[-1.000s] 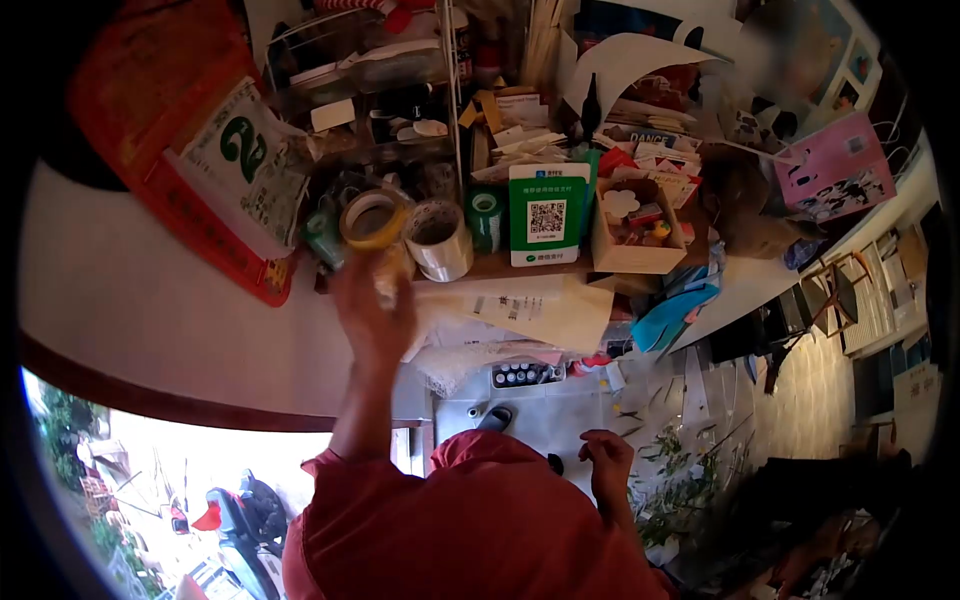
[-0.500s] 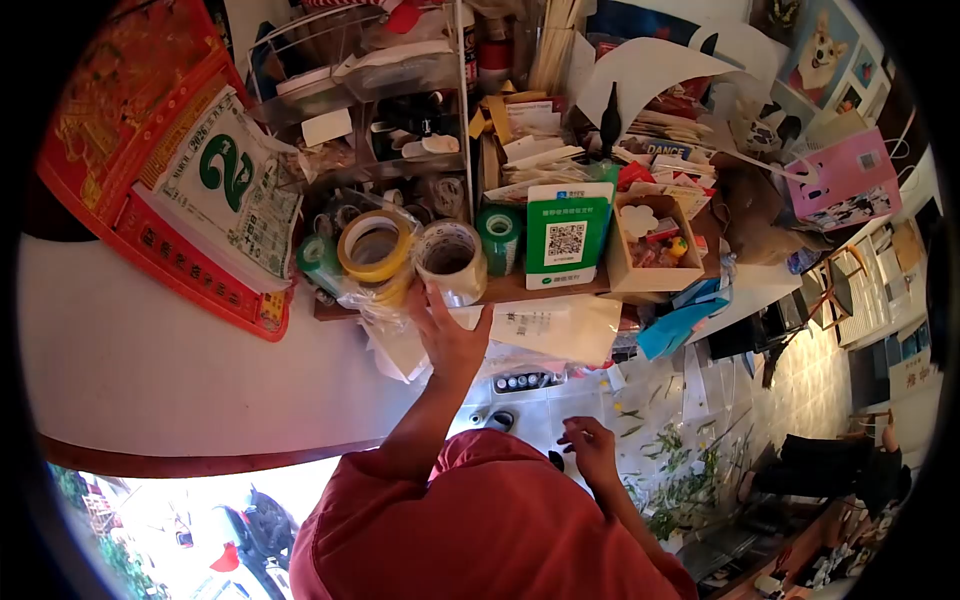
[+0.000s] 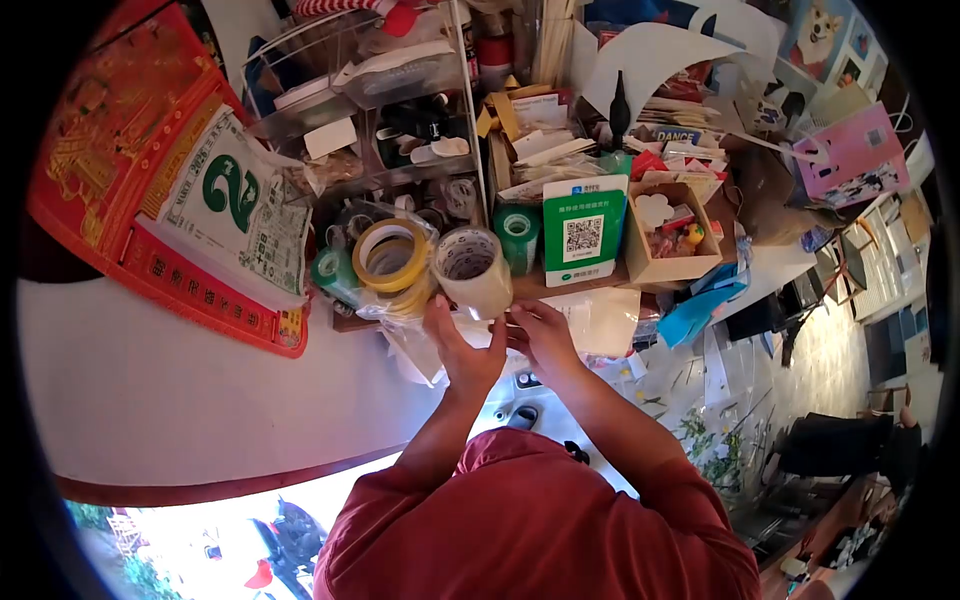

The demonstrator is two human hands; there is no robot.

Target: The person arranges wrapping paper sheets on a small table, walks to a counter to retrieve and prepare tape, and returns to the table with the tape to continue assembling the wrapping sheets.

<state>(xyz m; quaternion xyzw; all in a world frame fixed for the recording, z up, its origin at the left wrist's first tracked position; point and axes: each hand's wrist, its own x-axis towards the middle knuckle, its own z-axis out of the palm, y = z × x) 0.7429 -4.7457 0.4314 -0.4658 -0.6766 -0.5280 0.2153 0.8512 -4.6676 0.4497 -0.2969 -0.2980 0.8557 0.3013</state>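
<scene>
A wide roll of clear packing tape (image 3: 480, 288) stands slightly tilted at the front edge of the cluttered shelf, its hollow core facing up. My left hand (image 3: 466, 352) is at its near side, fingers at the lower left and thumb to the right, gripping the roll from below. Close by, my right hand (image 3: 545, 338) has its fingers bent and drawn together at the roll's lower right edge; what is between those fingertips is hidden. Yellow tape rolls (image 3: 390, 257) in a plastic bag lie left of the clear roll. Behind it on the right sits a green tape roll (image 3: 517, 238).
A green QR-code sign (image 3: 583, 232) and a wooden box of small items (image 3: 675, 262) stand to the right. A red wall calendar (image 3: 225, 215) hangs left. Pale paper packets (image 3: 605, 318) lie below the shelf edge. Leaves and stems (image 3: 720, 445) are scattered on the floor.
My right hand has come up from beside my body to the tape roll. The clear roll has shifted slightly toward me, with my left hand still at it. The view has moved a little.
</scene>
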